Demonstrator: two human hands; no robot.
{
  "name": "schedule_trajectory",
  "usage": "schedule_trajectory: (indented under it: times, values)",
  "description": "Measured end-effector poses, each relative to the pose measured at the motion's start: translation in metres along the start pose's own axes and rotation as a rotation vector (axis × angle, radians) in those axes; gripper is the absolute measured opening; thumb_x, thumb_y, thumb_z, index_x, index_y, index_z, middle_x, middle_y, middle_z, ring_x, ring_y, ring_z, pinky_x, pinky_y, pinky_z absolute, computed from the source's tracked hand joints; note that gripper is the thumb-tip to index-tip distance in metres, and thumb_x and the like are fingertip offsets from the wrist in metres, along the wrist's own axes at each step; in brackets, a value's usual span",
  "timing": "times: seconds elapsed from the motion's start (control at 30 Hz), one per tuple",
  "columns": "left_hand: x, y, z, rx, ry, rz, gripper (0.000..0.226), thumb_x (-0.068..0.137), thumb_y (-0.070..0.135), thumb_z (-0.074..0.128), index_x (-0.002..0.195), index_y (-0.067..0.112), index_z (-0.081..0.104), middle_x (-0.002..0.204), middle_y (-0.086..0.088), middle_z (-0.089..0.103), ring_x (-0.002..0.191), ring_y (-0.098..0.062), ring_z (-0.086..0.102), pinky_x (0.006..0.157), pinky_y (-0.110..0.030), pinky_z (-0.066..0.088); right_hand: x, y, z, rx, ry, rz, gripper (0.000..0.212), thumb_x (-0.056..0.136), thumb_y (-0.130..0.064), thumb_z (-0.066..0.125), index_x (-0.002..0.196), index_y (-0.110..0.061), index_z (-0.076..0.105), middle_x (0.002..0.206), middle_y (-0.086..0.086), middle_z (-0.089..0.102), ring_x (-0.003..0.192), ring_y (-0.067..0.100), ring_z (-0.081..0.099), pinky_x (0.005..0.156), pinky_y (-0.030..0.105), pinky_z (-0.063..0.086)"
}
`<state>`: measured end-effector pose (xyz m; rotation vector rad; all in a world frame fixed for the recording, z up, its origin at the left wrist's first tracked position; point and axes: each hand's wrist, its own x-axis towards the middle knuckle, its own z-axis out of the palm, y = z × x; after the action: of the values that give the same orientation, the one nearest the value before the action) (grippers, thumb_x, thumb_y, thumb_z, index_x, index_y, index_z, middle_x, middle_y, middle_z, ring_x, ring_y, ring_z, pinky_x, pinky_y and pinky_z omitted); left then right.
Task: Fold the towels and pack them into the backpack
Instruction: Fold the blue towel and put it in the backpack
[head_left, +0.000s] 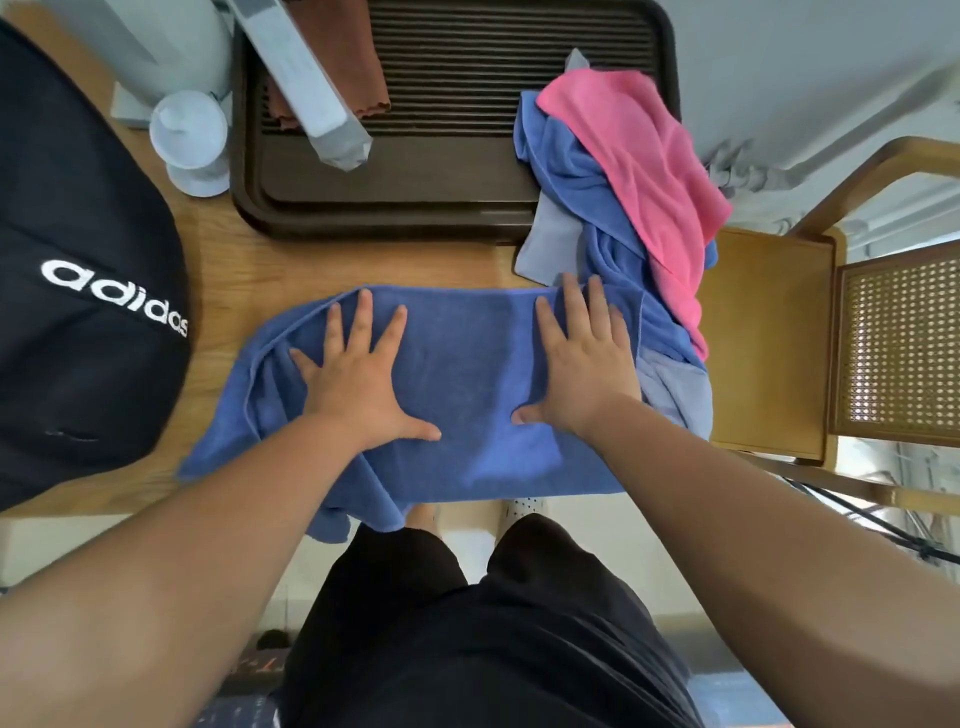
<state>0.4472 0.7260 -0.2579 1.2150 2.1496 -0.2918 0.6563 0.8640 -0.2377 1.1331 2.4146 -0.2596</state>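
While smoothing the fold, the left hand (358, 384) and right hand (582, 358) press flat, fingers spread, on the soft blue terry towel (467, 364) near the black backpack (78, 312) at left.

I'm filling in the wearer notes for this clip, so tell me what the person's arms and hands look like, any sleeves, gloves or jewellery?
Both arms are bare as far as the frame shows, with no sleeves in view. The left hand and right hand wear no gloves, rings, watch or bracelet. Below them is black clothing.

Left hand (358, 382) flat with fingers spread, right hand (584, 364) flat, both arms outstretched
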Motion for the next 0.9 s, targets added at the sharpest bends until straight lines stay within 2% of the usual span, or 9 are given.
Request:
schedule_trajectory:
  times: [0.07,0.13,0.23,0.33,0.43,0.53,0.6,0.67,0.9]
  values:
    - [0.006,-0.005,-0.008,0.004,-0.017,0.0,0.158,0.036,0.09,0.073,0.151,0.045,-0.024,0.155,0.007,-0.044,0.149,-0.031,-0.03,0.11,-0.08,0.009,0.009,0.0,-0.002,-0.044,-0.037,-0.025,0.142,0.058,-0.084,0.069,0.16,-0.016,-0.001,0.165,0.014,-0.021,0.152,0.036,-0.021,0.123,0.055,-0.006]
    - [0.011,-0.009,-0.014,0.012,-0.026,0.009,0.159,0.035,0.09,0.074,0.15,0.046,-0.026,0.155,0.007,-0.044,0.148,-0.031,-0.031,0.109,-0.08,0.011,0.016,-0.002,-0.002,-0.031,-0.045,-0.037,0.132,0.069,-0.084,0.059,0.161,-0.013,-0.002,0.165,0.014,-0.023,0.152,0.034,-0.022,0.123,0.056,-0.007]
    - [0.017,-0.013,-0.019,0.035,-0.036,0.021,0.159,0.035,0.092,0.072,0.148,0.046,-0.03,0.155,0.007,-0.045,0.148,-0.031,-0.032,0.11,-0.079,0.011,0.013,-0.011,-0.001,-0.026,0.093,-0.074,0.106,0.088,-0.075,0.044,0.161,-0.01,0.004,0.166,0.014,-0.018,0.153,0.034,-0.018,0.124,0.055,-0.005]
    - [0.014,-0.014,-0.015,0.061,0.005,0.038,0.152,0.042,0.093,0.068,0.152,0.043,-0.024,0.159,0.004,-0.038,0.15,-0.031,-0.028,0.113,-0.075,0.006,-0.005,-0.03,0.008,0.002,0.143,-0.149,0.094,0.093,-0.072,0.038,0.161,-0.014,0.009,0.167,0.014,-0.017,0.152,0.037,-0.019,0.122,0.059,-0.005]
    - [-0.004,-0.017,-0.003,0.046,0.184,0.076,0.126,0.063,0.084,0.066,0.159,0.033,0.003,0.169,-0.004,-0.008,0.155,-0.03,-0.006,0.119,-0.065,0.009,-0.024,-0.048,0.023,0.032,0.009,-0.107,0.095,0.089,-0.08,0.027,0.16,-0.027,-0.004,0.164,0.013,-0.026,0.148,0.042,-0.027,0.117,0.069,-0.007]
    - [-0.033,-0.029,0.007,-0.076,0.432,0.099,0.084,0.079,0.056,0.073,0.148,0.021,0.042,0.156,-0.011,0.037,0.14,-0.035,0.036,0.112,-0.052,0.032,-0.027,-0.051,0.034,0.1,-0.141,-0.043,0.1,0.08,-0.09,0.024,0.155,-0.041,-0.02,0.159,0.009,-0.038,0.145,0.044,-0.033,0.113,0.074,-0.007]
    - [-0.05,-0.043,0.012,-0.114,0.543,0.042,0.068,0.079,0.043,0.077,0.137,0.016,0.054,0.14,-0.011,0.052,0.125,-0.035,0.049,0.102,-0.049,0.041,-0.019,-0.049,0.035,0.088,-0.166,-0.055,0.107,0.074,-0.095,0.025,0.153,-0.043,-0.024,0.158,0.008,-0.042,0.145,0.043,-0.034,0.114,0.073,-0.006]
    - [-0.065,-0.06,0.017,-0.132,0.594,-0.026,0.063,0.076,0.035,0.081,0.131,0.012,0.058,0.131,-0.012,0.056,0.117,-0.036,0.053,0.098,-0.05,0.045,-0.008,-0.047,0.031,0.05,-0.164,-0.091,0.113,0.069,-0.098,0.028,0.153,-0.043,-0.025,0.158,0.006,-0.042,0.145,0.042,-0.035,0.115,0.073,-0.005]
    - [-0.094,-0.109,0.039,-0.234,0.513,-0.425,0.075,0.073,0.035,0.085,0.134,0.009,0.05,0.134,-0.016,0.05,0.118,-0.04,0.047,0.102,-0.049,0.04,0.015,-0.042,0.016,-0.029,-0.194,-0.148,0.12,0.063,-0.099,0.036,0.151,-0.047,-0.026,0.159,0.004,-0.04,0.147,0.041,-0.032,0.116,0.072,-0.002]
